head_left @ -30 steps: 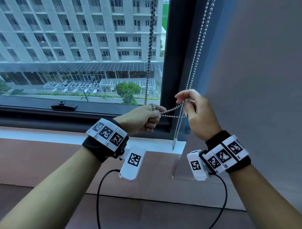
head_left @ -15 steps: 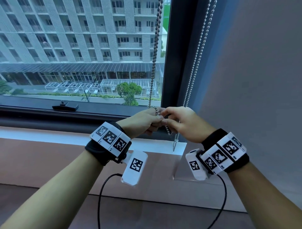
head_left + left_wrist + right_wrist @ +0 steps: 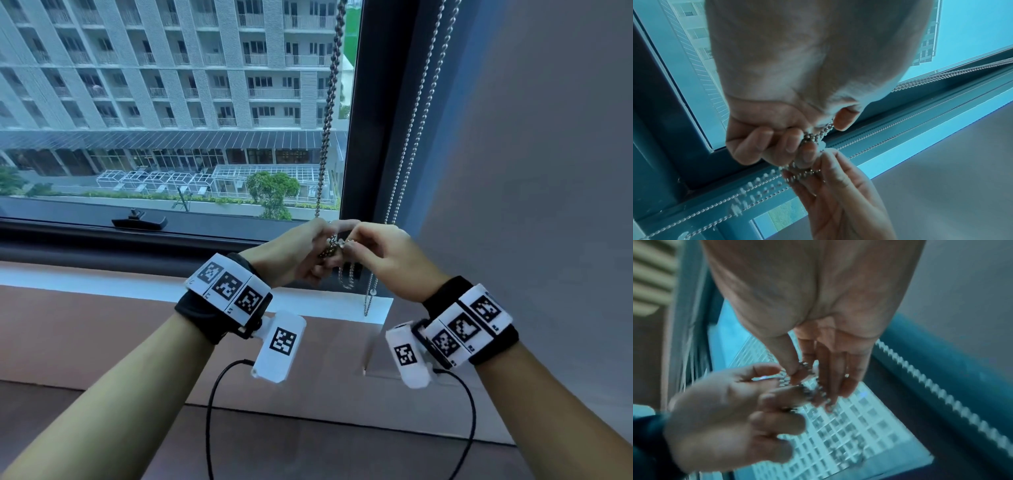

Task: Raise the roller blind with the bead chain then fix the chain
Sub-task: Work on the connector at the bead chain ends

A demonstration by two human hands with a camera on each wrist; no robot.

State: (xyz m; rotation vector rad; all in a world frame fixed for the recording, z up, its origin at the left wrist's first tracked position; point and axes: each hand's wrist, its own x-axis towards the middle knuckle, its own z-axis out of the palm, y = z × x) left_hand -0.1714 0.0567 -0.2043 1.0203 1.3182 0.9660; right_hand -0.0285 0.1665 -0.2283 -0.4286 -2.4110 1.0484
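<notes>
A dark bead chain [image 3: 328, 113] hangs down in front of the window glass to my two hands, which meet just above the sill. My left hand [image 3: 322, 255] has its fingers curled round a bunched part of the chain [image 3: 811, 138]. My right hand [image 3: 352, 245] pinches the same bunch between thumb and fingertips [image 3: 797, 369]. A short loop of chain [image 3: 346, 277] dangles below the hands. The right wrist view is blurred. No blind fabric shows over the glass.
A second pair of silver bead chains [image 3: 412, 137] runs down the dark window frame [image 3: 376, 102] and ends just above the white sill [image 3: 102, 279]. A black window handle [image 3: 138, 222] sits at the left. A grey wall [image 3: 531, 171] stands on the right.
My right hand has moved left and down from holding the chain stretched out, and now meets my left hand. The stretched chain is now bunched between the fingers.
</notes>
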